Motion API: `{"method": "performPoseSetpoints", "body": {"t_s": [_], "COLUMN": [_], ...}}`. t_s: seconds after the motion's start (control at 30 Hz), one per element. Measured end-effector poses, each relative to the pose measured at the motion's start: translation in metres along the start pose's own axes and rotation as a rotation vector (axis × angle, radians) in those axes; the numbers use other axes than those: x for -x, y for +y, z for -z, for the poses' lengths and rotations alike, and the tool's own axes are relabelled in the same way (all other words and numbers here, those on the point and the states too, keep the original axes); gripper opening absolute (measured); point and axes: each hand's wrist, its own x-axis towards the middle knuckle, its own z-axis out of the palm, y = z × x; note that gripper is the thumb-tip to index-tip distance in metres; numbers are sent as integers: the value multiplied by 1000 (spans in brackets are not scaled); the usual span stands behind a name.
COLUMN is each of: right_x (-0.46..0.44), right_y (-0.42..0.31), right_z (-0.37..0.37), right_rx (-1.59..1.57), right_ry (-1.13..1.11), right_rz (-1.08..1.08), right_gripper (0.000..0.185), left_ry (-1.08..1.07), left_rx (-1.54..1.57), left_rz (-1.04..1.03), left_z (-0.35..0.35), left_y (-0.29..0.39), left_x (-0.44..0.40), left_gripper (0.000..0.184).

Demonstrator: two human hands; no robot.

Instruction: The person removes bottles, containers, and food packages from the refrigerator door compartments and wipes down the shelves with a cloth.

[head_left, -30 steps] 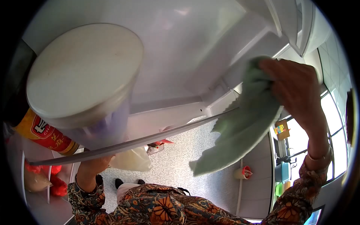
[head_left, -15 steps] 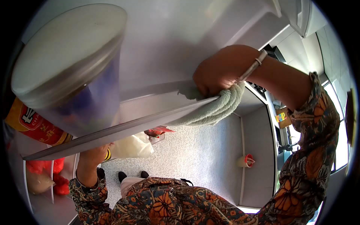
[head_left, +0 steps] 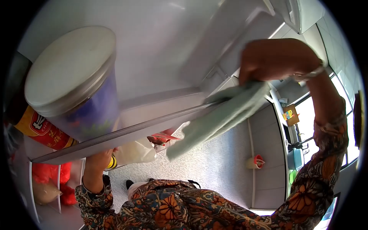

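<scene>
Under the left end of the shelf (head_left: 153, 129), the left hand (head_left: 99, 160) is raised, its grip too hidden to tell. The pale green cloth (head_left: 220, 122) hangs creased across the shelf's right end, clutched in the right hand (head_left: 274, 60), wrist bent.

Bright window (head_left: 306, 119), pale speckled floor (head_left: 214, 165)

Daylight enters through dark-framed panes at the right of the view, and a bluish sheen lies across the floor. Smooth grey panels (head_left: 266, 153), probably cabinet fronts, border it. Above the window, a pale tiled wall (head_left: 337, 50) shows thin joint lines.
</scene>
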Motion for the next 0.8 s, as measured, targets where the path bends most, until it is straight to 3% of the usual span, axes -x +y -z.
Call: {"method": "performPoseSetpoints", "body": {"t_s": [0.07, 0.1, 0.13, 0.17, 0.2, 0.3, 0.33, 0.4, 0.43, 0.5, 0.57, 0.6, 0.67, 0.7, 0.8], "right_x": [35, 48, 58, 67, 74, 57, 38, 1, -12, -30, -54, -66, -86, -87, -112], "right_y": [20, 44, 45, 46, 36, 14, 3, -20, -22, -34, -43, -48, -64, -76, -77], "right_z": [-16, -29, -37, -46, -45, -37, -44, -45, -41, -26, -10, -5, -1, 3, -6], "right_rx": [-138, -106, -238, -377, -809, -1116, -1221, -1308, -1182, -1050, -996, -966, -865, -873, -927], "right_ry": [39, 163, 364, 576, 634, 809, 960, 942, 975, 1027, 1045, 1057, 1020, 875, 776], "right_rz": [-181, -33, -107, -152, -408, -307, -248, 134, 249, 440, 595, 664, 626, 461, 655], "right_gripper": [23, 22, 22, 22, 26, 30, 31, 27, 26, 23, 24, 25, 28, 32, 32], "left_ry": [-9, -15, -21, -33, -50, -84, -91, -104, -113, -133, -171, -196, -267, -309, -204], "left_rx": [-42, -57, -72, -83, -98, -195, -174, -50, -74, -253, -303, -199, -177, -259, -415], "left_rz": [32, 34, 36, 8, 4, -36, -14, 87, 80, -22, -5, 104, 149, 85, -119], "left_z": [0, 1, 2, 1, 2, 1, 0, -2, -2, -4, -4, -4, -2, 0, -5], "left_y": [11, 15, 18, 15, 15, 11, 11, 12, 11, 4, 7, 12, 13, 8, 0], "left_x": [-2, 0, 2, 1, 1, 2, 3, 1, 3, 7, 7, 6, 4, 5, 11], "left_gripper": [4, 3, 3, 3, 4, 8, 9, 12, 14, 20, 24, 26, 28, 27, 23]}}
